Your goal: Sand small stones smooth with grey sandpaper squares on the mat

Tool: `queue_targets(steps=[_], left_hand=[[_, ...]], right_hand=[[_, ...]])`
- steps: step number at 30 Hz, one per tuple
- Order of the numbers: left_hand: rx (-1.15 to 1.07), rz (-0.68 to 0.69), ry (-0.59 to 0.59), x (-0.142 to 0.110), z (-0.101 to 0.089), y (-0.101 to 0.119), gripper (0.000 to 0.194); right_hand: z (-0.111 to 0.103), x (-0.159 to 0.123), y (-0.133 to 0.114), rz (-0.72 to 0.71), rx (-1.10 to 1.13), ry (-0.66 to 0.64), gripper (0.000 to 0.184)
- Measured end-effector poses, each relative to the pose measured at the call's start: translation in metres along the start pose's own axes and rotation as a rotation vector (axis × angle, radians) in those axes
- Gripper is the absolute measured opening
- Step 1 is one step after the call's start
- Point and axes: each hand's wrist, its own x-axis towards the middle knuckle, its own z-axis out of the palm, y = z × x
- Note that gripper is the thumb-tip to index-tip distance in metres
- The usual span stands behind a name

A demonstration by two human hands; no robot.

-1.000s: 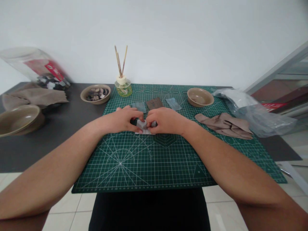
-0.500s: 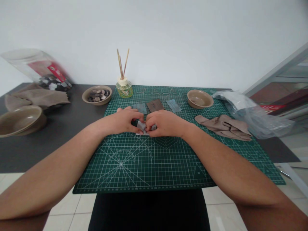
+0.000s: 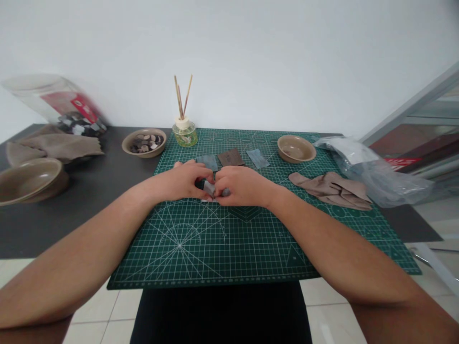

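Note:
Over the green cutting mat (image 3: 222,253), my left hand (image 3: 184,180) and my right hand (image 3: 244,186) meet fingertip to fingertip. Between them they pinch a small grey piece (image 3: 209,188), thin and folded-looking, whose kind I cannot make out. A bit of grey also shows under the curled fingers of my right hand. Some white edge lies on the mat just below the fingertips. Just beyond the hands lie three flat pieces: a grey-blue one (image 3: 208,163), a brown one (image 3: 231,157) and a light blue one (image 3: 257,158).
A bowl of small dark and pale pieces (image 3: 144,143) stands left of a reed diffuser (image 3: 184,133). Another bowl (image 3: 296,149), a crumpled brown cloth (image 3: 332,190) and a plastic bag (image 3: 380,172) are rightward. At far left are a bowl (image 3: 32,181), a cloth (image 3: 68,147) and a bag (image 3: 57,98).
The grey piece has turned between my fingers and looks narrower. My right hand has shifted slightly left, closer to my left fingertips. The surrounding objects stay where they were.

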Motion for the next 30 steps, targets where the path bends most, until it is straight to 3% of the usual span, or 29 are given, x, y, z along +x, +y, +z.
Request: queue_targets(steps=[8,16,24,30], left_hand=[[-0.002,-0.034,-0.011,-0.001,-0.002,0.007,0.031],[-0.022,-0.002,-0.007,0.001,-0.002,0.002,0.03],[-0.017,-0.028,-0.014,-0.001,-0.003,0.003,0.037],[-0.011,-0.03,-0.031,-0.001,-0.005,0.006,0.03]], right_hand=[[-0.003,-0.002,0.004,0.074,-0.015,0.011,0.016],[0.001,0.003,-0.001,-0.002,0.021,0.007,0.017],[-0.009,-0.005,0.005,0.138,0.039,-0.022,0.014],[-0.001,0.003,0.003,0.083,0.009,0.005,0.02]])
